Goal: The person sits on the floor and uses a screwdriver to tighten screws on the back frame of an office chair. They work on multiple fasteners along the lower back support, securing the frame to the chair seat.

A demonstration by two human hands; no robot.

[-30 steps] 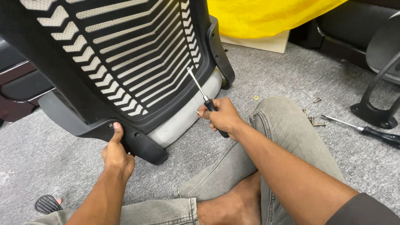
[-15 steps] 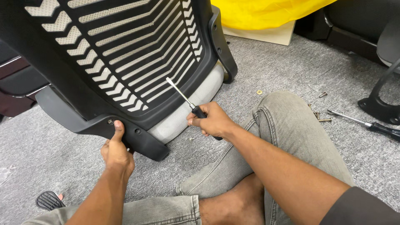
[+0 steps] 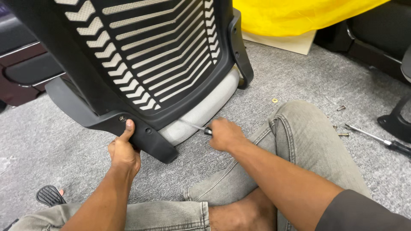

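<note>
Our left hand [image 3: 123, 150] grips the lower edge of the black chair back [image 3: 141, 64], thumb pressed by a screw hole. Our right hand [image 3: 224, 133] is clenched around a screwdriver [image 3: 198, 127], its shaft aimed toward nine o'clock under the grey mesh pad. We judge this the fastening step; next the tip must find a screw hole squarely. At three o'clock on the carpet floor [image 3: 299, 81] lie one second screwdriver [image 3: 379, 139], two loose screws [image 3: 341, 108] and one washer [image 3: 275, 100].
</note>
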